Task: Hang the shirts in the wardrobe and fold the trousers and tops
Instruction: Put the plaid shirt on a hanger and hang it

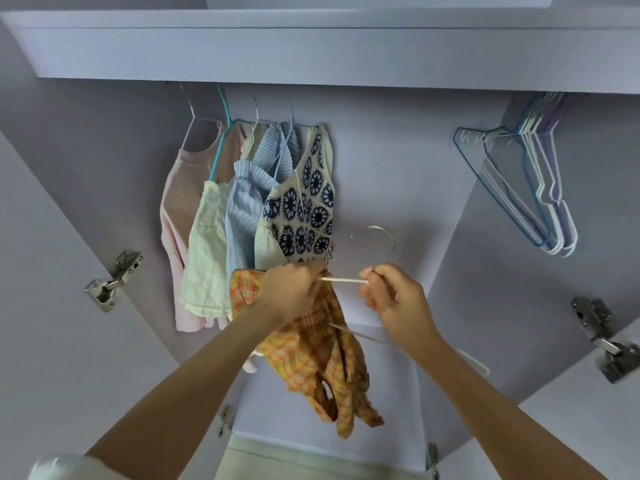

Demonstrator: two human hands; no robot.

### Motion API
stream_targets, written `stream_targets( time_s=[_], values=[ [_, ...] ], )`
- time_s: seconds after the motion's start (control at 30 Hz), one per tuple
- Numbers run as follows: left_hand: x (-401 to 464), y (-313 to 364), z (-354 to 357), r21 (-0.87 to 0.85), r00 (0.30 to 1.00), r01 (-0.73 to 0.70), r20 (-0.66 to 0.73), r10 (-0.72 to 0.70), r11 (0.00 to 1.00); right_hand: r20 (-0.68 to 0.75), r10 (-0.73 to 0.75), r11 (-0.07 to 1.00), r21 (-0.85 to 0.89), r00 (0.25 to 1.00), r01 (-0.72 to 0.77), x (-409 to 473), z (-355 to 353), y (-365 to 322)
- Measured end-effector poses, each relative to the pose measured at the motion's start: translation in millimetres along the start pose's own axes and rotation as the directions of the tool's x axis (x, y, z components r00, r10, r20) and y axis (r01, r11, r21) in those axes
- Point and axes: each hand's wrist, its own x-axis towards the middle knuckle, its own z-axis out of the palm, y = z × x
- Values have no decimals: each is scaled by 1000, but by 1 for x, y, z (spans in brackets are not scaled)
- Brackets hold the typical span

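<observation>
Gripping a bunched orange plaid shirt (322, 355) in curled fingers, the left hand (291, 292) is also pinching one end of a white hanger (343, 279), whose straight wire is running across to the right hand (394, 299). The right hand's fingertips are pinching that wire near its other end, the remaining fingers curling loosely beneath. The shirt is drooping below both hands, a second length of the hanger's wire is slanting under the right wrist, and the hook is arching just above the hands, blurred. All this is happening inside a pale lilac wardrobe (398, 174), in front of its back wall. Toward the rail's left end four tops are hanging close together: a pink top (173, 216), a cream top (204, 244), a blue striped top (242, 209) and a navy-patterned top (308, 209), the last just above the left hand. A cluster of empty hangers (540, 181) is hanging at the rail's right end, well apart, leaving an open stretch between them. Metal hinges (114, 282) are sitting on the side walls.
</observation>
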Motion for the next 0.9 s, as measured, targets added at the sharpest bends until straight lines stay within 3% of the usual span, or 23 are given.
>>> stream_targets(
  time_s=[0.13,0.2,0.27,0.33,0.37,0.43,0.5,0.57,0.7,0.8,0.9],
  values=[
    [10,-19,0,-323,1000,21,8,-19,946,-53,-124,981,-159,991,114,12,-26,-9],
    [8,-28,1,-386,998,58,2,-62,921,-32,-102,984,-148,994,97,21,-41,-6],
    [4,-32,3,-354,999,-26,-52,8,935,197,91,993,-85,976,-76,34,-53,1],
    [-3,-26,2,-347,987,-151,-109,120,926,457,306,952,-143,835,-270,45,-55,10],
    [-7,-22,0,-342,979,-192,-125,158,920,541,362,930,-272,759,-249,48,-52,13],
    [-13,-14,-3,-313,965,-248,-161,206,917,623,344,906,-416,702,-74,48,-31,17],
    [-19,-7,-8,-318,952,-279,-212,219,906,679,281,942,-332,678,-58,40,-1,13],
    [-24,-3,-13,-344,946,-290,-247,211,893,692,252,962,-253,676,-100,30,31,13],
    [-33,-9,-21,-327,939,-295,-275,208,898,664,223,953,-304,713,-15,18,72,34],
    [-40,-16,-28,-272,929,-308,-294,226,912,585,274,957,-243,763,-157,21,79,42],
    [-50,-29,-36,-184,932,-250,-311,185,951,571,278,952,-273,772,-140,33,64,53]
  ],
)
